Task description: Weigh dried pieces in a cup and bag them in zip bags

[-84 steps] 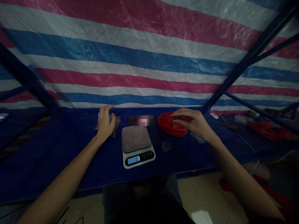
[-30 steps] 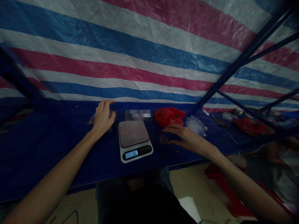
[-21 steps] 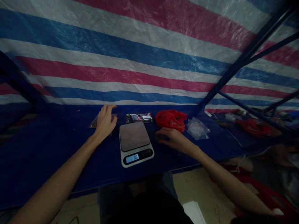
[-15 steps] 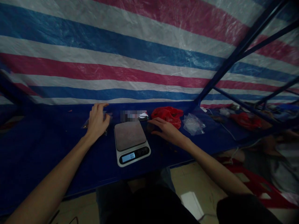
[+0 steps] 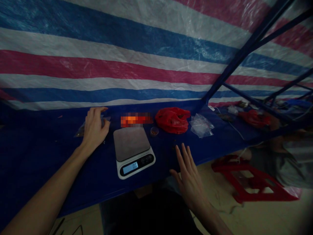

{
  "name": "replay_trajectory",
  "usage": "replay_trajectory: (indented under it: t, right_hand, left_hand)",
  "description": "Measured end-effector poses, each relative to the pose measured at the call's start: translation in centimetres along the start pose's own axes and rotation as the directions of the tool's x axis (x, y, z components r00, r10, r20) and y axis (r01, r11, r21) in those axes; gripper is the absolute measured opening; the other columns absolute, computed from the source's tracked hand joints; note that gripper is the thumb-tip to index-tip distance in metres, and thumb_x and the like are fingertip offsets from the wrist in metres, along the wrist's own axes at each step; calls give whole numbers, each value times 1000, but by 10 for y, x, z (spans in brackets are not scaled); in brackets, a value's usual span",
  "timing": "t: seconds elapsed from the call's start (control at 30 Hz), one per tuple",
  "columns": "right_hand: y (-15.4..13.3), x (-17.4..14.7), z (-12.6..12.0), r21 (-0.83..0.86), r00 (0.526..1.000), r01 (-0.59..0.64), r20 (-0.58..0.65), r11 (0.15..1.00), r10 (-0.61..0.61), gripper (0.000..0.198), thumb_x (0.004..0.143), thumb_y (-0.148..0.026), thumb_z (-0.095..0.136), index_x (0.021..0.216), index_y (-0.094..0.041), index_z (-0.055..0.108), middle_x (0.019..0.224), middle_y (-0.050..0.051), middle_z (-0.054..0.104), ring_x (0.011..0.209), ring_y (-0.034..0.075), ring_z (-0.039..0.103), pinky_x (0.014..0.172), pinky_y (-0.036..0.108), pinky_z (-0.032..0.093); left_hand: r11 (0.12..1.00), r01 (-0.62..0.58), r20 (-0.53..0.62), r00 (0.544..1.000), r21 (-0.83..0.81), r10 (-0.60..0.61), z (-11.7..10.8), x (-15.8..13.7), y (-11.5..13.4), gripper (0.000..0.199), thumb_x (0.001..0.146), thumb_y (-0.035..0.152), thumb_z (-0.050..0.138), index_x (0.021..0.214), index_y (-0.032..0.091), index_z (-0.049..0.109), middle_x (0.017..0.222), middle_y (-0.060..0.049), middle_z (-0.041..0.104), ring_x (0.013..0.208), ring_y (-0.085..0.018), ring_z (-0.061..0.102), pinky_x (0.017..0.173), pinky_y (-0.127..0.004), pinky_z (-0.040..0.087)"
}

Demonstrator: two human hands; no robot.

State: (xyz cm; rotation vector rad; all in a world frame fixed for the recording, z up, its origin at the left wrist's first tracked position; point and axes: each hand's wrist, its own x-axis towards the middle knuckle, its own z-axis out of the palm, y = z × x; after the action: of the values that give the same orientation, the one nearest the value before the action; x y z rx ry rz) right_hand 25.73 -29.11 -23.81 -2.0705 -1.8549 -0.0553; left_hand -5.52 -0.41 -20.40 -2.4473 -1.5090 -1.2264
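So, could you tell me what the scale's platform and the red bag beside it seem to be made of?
The scale's platform looks like brushed metal, probably stainless steel: grey, flat, dully reflective, set in a white plastic-looking body. The red bag looks like thin plastic film: crumpled, with glossy creases.

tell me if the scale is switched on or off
On: the scale shows a lit blue display with digits on its front panel; its platform is bare.

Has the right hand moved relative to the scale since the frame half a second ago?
Yes. The right hand has pulled back from beside the scale's far right corner toward the table's near edge, open, fingers spread.
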Motion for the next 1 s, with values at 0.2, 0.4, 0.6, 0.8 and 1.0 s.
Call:
replay_trajectory:
  t: [0.2,0.4,0.6,0.8,1.0]
  right_hand:
    - [-12,40,26,-77,999,17,-39,997,-20,82,111,-47,46,175,-27,0,181,16,8,166,39,15,126,65,37]
    - [-4,77,38,-66,995,70,-69,995,-74,75,112,-42,42,175,-19,8,180,19,14,167,35,14,128,59,37]
    - [-6,86,22,-74,974,114,-186,991,-126,59,111,-41,47,164,-17,39,170,23,39,156,40,40,117,59,48]
    - [23,53,-19,98,1000,-23,14,995,22,44,97,-50,71,129,-22,57,99,7,72,87,28,74,77,42,60]
    - [15,66,-22,117,962,-66,270,991,32,24,97,-38,73,109,-25,57,80,1,69,68,23,69,61,32,45]
  left_hand:
    - [1000,1,-17,1000,1,-1,-5,1,0,44,89,15,54,132,19,55,129,-17,62,126,-39,60,109,-63,52]
    - [1000,5,-26,1000,22,-5,-4,0,4,43,90,17,54,133,19,55,131,-17,60,128,-39,58,109,-60,51]
    - [999,29,-34,999,41,-27,-9,0,7,44,91,15,52,134,17,55,132,-18,59,124,-39,60,106,-60,52]
    - [998,46,-33,998,36,-44,-11,1,6,43,91,16,52,134,17,54,134,-18,58,129,-39,58,109,-59,51]
    - [1000,9,-2,1000,8,-9,-5,-1,8,45,90,17,55,134,22,53,132,-16,58,127,-38,58,110,-59,51]
